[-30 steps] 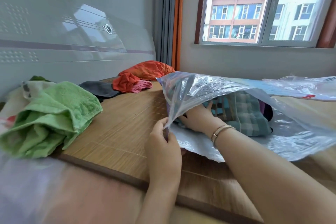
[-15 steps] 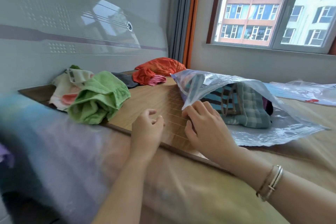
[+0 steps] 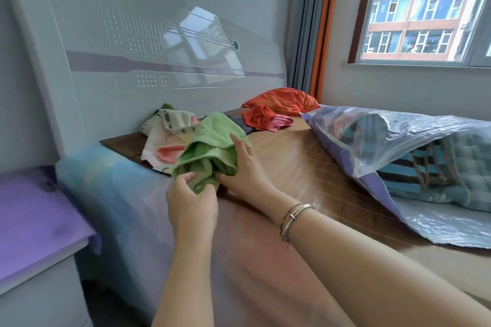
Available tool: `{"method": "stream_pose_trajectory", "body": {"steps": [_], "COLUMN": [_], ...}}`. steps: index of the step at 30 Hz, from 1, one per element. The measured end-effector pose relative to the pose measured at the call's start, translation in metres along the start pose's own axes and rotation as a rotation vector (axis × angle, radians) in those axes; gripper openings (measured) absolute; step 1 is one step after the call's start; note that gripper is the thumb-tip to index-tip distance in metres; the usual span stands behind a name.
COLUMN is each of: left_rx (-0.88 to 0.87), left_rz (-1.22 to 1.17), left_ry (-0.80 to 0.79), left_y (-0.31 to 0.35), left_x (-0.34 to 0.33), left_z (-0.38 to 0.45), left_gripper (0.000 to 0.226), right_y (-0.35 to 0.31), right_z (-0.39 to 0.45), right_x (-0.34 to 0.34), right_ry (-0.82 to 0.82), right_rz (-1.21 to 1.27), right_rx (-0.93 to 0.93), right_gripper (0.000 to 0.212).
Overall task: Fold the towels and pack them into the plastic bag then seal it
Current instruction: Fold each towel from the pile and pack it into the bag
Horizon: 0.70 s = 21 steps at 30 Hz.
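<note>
1. Head view — both hands grasp the crumpled green towel (image 3: 212,146) at the bed's near edge: left hand (image 3: 192,200) pinches its lower fold, right hand (image 3: 243,167) grips its right side.
2. The plastic bag (image 3: 393,141) — lying open to the right — holds folded towels (image 3: 438,170).

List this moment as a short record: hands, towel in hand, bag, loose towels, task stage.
left hand: left hand grips the lower edge of the green towel
right hand: right hand holds the same towel from its right side
green towel: crumpled, unfolded, at the mat's near corner
plastic bag: plastic bag lies on the mat, mouth open, striped and checked towels inside
loose towels: floral towel behind the green one; orange cloths near the headboard
task stage: bag partly packed, not sealed
</note>
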State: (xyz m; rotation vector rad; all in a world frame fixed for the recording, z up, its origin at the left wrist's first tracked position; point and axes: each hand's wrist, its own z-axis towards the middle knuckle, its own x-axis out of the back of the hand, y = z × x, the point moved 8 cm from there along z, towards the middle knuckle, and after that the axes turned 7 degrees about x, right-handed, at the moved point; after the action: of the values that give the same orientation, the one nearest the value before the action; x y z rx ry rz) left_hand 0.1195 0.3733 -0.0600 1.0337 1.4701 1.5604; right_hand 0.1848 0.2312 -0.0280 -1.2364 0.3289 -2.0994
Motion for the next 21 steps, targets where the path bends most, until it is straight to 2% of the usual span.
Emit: {"method": "stream_pose_trajectory", "body": {"steps": [4,6,8,10,12,14,15,17,19,21], "left_rx": [0.003,0.026,0.028,-0.038,-0.185,-0.367,-0.445,-0.482,-0.47,-0.459], "left_rz": [-0.021,-0.013,0.052,0.167,0.346,0.435,0.407,0.253,0.164,0.187], "left_ry": [0.031,0.044,0.066,0.092,0.093,0.052,-0.009,-0.19,-0.331,-0.425], "left_y": [-0.003,-0.006,-0.004,0.003,0.016,0.032,0.04,0.054,0.069,0.088], "left_x": [0.0,-0.003,-0.004,-0.006,-0.013,-0.026,-0.033,-0.042,-0.049,-0.054], "left_z": [0.008,0.006,0.0,-0.006,-0.015,-0.03,-0.039,-0.062,-0.084,-0.105], "left_gripper": [0.049,0.059,0.073,0.089,0.093,0.069,0.05,0.019,0.005,0.008], "right_y": [0.011,0.012,0.014,0.012,0.01,0.007,0.003,-0.002,-0.007,-0.018], "right_z": [0.017,0.012,-0.002,-0.025,-0.051,-0.079,-0.093,-0.117,-0.14,-0.16], "right_x": [-0.002,0.008,0.023,0.045,0.072,0.1,0.115,0.147,0.18,0.208], "right_ry": [0.043,0.088,0.129,0.168,0.178,0.172,0.178,0.22,0.262,0.275], "right_rz": [0.009,0.064,0.128,0.17,0.154,0.14,0.149,0.175,0.269,0.428], "right_rx": [-0.049,-0.049,-0.048,-0.028,-0.008,-0.002,-0.003,-0.035,-0.081,-0.1], "right_gripper": [0.029,0.025,0.033,0.04,0.034,0.023,0.019,0.014,0.016,0.014]}}
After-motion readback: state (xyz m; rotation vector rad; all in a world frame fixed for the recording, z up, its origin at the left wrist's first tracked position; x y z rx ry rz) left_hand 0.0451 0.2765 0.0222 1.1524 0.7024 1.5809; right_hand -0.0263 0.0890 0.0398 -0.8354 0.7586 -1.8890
